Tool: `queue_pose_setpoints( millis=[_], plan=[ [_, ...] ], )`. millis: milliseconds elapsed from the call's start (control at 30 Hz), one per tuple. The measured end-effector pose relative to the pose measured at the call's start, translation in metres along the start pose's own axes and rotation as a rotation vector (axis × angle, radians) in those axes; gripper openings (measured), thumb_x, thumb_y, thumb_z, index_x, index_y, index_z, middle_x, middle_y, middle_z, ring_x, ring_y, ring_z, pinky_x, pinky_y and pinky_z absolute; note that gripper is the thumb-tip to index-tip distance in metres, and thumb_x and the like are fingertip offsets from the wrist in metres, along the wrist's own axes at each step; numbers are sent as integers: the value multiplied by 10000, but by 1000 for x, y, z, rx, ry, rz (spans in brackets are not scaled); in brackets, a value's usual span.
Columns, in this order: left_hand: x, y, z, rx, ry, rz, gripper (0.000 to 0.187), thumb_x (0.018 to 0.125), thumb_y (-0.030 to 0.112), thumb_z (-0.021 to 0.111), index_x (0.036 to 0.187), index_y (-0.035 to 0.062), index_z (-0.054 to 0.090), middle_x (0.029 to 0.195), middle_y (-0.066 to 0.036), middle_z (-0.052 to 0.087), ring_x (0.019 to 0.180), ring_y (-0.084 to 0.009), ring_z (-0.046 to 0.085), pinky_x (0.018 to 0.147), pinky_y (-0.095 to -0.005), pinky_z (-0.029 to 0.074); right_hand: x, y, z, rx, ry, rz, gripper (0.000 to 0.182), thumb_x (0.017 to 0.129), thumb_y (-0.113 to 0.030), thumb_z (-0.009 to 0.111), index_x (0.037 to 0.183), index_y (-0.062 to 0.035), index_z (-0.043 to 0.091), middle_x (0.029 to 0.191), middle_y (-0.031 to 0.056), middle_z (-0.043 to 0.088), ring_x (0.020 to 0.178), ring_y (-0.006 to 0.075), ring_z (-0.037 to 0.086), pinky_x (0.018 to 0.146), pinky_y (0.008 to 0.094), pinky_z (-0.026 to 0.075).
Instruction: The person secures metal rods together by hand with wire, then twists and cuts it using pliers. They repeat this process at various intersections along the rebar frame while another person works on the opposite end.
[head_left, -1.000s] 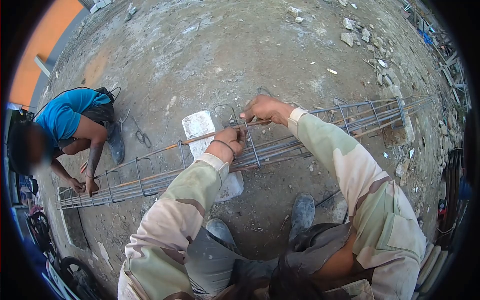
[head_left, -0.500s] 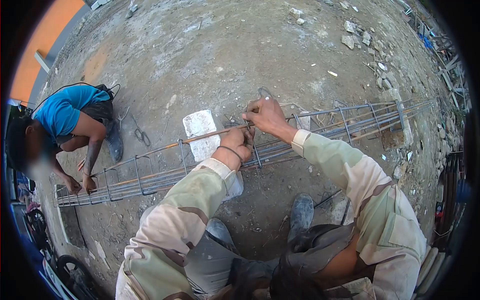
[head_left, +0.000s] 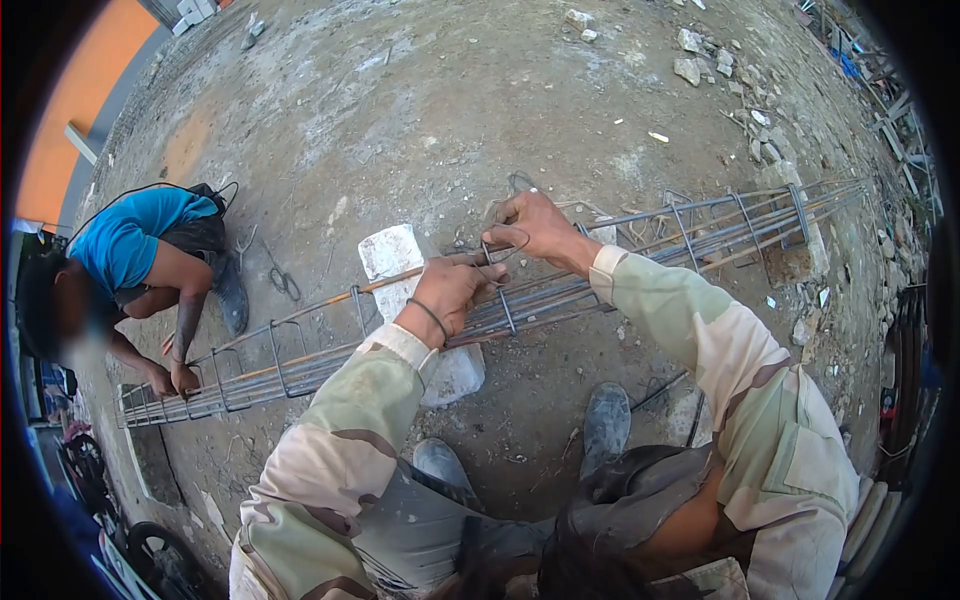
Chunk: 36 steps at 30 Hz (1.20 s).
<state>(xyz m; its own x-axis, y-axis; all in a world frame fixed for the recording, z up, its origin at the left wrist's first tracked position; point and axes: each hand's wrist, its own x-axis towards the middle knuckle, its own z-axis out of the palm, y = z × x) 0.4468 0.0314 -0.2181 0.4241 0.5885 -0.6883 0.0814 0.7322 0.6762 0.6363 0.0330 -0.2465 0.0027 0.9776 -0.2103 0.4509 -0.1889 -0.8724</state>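
A long cage of steel bars (head_left: 560,292) with square stirrups (head_left: 684,236) lies across the view. My left hand (head_left: 446,290) is at the upper bar, its fingers closed at a stirrup near the middle. Just right of it, my right hand (head_left: 540,232) pinches a thin wire at the same stirrup, its thumb and fingers pressed together. The fingertips of both hands nearly meet there. What my left fingers hold is too small to make out.
A co-worker in a blue shirt (head_left: 130,232) crouches at the cage's left end, both hands on it. White blocks (head_left: 392,256) lie under the cage. Rubble (head_left: 690,70) is at the upper right, a wheel (head_left: 160,556) at the lower left.
My left hand has shifted slightly left and turned, its fingers now reaching toward the stirrup. The co-worker's hands have moved slightly right and down along the cage.
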Motion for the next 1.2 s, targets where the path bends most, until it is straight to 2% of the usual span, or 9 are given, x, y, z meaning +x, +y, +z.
queue_pose_setpoints(
  millis=[33, 133, 267, 333, 433, 667, 767, 1000, 1200],
  plan=[
    [7, -14, -4, 6, 1, -2, 234, 946, -19, 599, 1161, -110, 614, 918, -165, 691, 661, -143, 678, 574, -187, 575, 0, -2, 0, -25, -4, 14, 161, 797, -106, 778, 851, 44, 757, 764, 110, 731, 734, 138, 679, 677, 295, 539],
    [13, -42, -6, 926, 401, 777, 283, 837, 127, 782, 1025, -74, 715, 829, -142, 733, 706, -230, 695, 661, -372, 547, 5, 2, 8, 47, 23, 41, 127, 811, -69, 772, 835, 54, 752, 760, 100, 726, 727, 126, 673, 665, 288, 539],
    [14, -29, -11, 1057, 501, 750, 206, 831, 137, 769, 938, -38, 744, 866, -152, 748, 732, -228, 709, 690, -385, 537, 13, 15, 12, 147, -11, 54, 244, 759, -201, 814, 837, 24, 761, 739, 147, 709, 688, 191, 648, 647, 347, 499],
    [30, -30, -23, 1045, 478, 1096, 178, 818, 145, 761, 895, -14, 741, 833, -225, 709, 752, -341, 701, 713, -420, 529, 17, 18, 13, 124, 10, 6, 231, 766, -195, 806, 846, 18, 766, 753, 152, 719, 679, 198, 670, 621, 338, 515],
    [38, -15, -23, 833, 429, 727, 170, 814, 126, 756, 894, -22, 737, 723, -190, 685, 666, -335, 674, 659, -399, 522, 24, 14, 14, 128, -18, 82, 213, 769, -189, 797, 853, 4, 773, 780, 155, 728, 706, 209, 694, 647, 341, 539],
    [47, -5, -16, 1141, 468, 977, 121, 822, 79, 728, 813, -16, 654, 761, -202, 691, 738, -390, 687, 651, -465, 511, 27, -2, 15, -185, 21, 138, 201, 757, -200, 784, 897, -56, 792, 864, 181, 742, 830, 294, 718, 762, 380, 547],
    [57, -7, -20, 991, 462, 928, 127, 827, 79, 724, 841, -7, 632, 813, -210, 700, 786, -413, 683, 673, -489, 510, 24, -1, 12, -178, 7, 125, 217, 749, -215, 782, 911, -71, 793, 878, 196, 738, 849, 319, 716, 765, 388, 544],
    [74, -11, -21, 993, 553, 849, 80, 845, 48, 692, 852, 5, 626, 807, -211, 699, 790, -409, 684, 689, -470, 519, 4, 2, 0, -115, 5, -45, 230, 772, -218, 773, 879, -15, 769, 765, 150, 715, 721, 224, 668, 690, 365, 512],
    [79, -12, -29, 669, 351, 781, 35, 869, -4, 661, 857, -15, 630, 769, -181, 694, 725, -286, 695, 670, -388, 520, 4, 7, -4, -98, -38, -97, 230, 805, -210, 749, 854, 14, 740, 726, 94, 701, 680, 136, 616, 649, 337, 489]
  ],
)
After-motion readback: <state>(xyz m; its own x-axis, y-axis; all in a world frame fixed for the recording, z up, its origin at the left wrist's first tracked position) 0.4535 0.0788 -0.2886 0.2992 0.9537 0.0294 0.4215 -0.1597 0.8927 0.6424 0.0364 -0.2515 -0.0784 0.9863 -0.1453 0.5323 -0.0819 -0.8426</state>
